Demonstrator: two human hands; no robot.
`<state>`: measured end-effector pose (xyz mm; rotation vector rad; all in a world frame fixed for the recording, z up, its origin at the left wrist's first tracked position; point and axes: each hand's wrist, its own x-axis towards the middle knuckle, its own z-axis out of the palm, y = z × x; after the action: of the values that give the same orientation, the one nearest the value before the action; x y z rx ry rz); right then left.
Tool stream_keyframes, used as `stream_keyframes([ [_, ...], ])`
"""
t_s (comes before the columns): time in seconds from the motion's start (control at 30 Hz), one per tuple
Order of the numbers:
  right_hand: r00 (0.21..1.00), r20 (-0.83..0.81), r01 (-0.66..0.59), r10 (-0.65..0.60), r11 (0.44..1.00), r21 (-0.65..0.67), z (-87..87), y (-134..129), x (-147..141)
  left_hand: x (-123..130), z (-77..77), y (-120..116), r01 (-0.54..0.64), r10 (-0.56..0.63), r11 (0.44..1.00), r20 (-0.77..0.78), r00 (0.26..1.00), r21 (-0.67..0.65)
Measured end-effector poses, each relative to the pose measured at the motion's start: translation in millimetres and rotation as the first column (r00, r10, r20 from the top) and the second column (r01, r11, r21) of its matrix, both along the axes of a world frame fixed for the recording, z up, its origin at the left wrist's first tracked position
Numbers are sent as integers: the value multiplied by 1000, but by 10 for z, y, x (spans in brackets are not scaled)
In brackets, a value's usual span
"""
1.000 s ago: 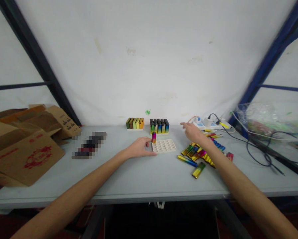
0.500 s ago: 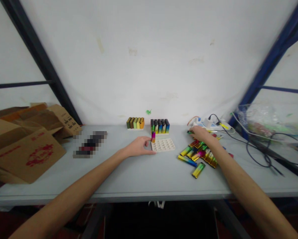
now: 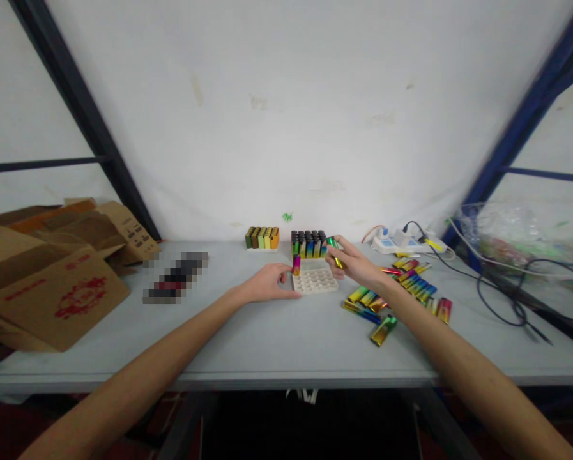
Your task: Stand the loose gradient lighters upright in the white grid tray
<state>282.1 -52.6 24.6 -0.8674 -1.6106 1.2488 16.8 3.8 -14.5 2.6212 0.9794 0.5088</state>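
A white tray (image 3: 315, 281) with round holes lies mid-table, one pink-and-gold lighter (image 3: 296, 265) upright in its back left corner. My left hand (image 3: 271, 282) is at the tray's left edge, thumb and fingers curved around that side. Over the tray's right back corner, my right hand (image 3: 351, 260) grips a green-and-gold lighter (image 3: 335, 252), tilted. Behind the tray stands a block of upright lighters with black tops (image 3: 308, 245). Loose shiny lighters (image 3: 382, 330) are spread on the table to the right, partly under my right forearm.
Another block of yellow and green lighters (image 3: 262, 238) stands at the back. Open cardboard boxes (image 3: 75, 287) fill the left side, beside a pixelated dark item (image 3: 175, 278). A power strip (image 3: 398, 242) with black cables and clear plastic bags (image 3: 511, 227) are at the right.
My right hand has moved left from the lighter pile to the tray, bringing a green-and-gold lighter with it. My left hand keeps its place at the tray.
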Motion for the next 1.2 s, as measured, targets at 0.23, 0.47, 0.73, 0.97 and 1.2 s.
stream_keyframes([
  [0.23, 988, -127, 63, -90, 977, -203, 38, -92, -198, -8, 10, 7, 12, -12, 1000, -5, 1000, -3],
  [0.47, 971, -59, 208, -233, 939, -275, -42, -51, -227, -4, 2, 15, 9, -10, 1000, -8, 1000, -5],
  [0.73, 971, -15, 230, -238, 952, -202, -93, -58, -258, -6, 8, 12, 11, -11, 1000, -15, 1000, -7],
  [0.97, 983, -38, 164, -178, 957, -239, -115, -36, -216, -4, 3, 14, 14, -14, 1000, -10, 1000, -6],
  [1.2, 985, -96, 142, -146, 989, -41, -151, 3, -247, -7, -11, 23, 16, -16, 1000, -23, 1000, 9],
])
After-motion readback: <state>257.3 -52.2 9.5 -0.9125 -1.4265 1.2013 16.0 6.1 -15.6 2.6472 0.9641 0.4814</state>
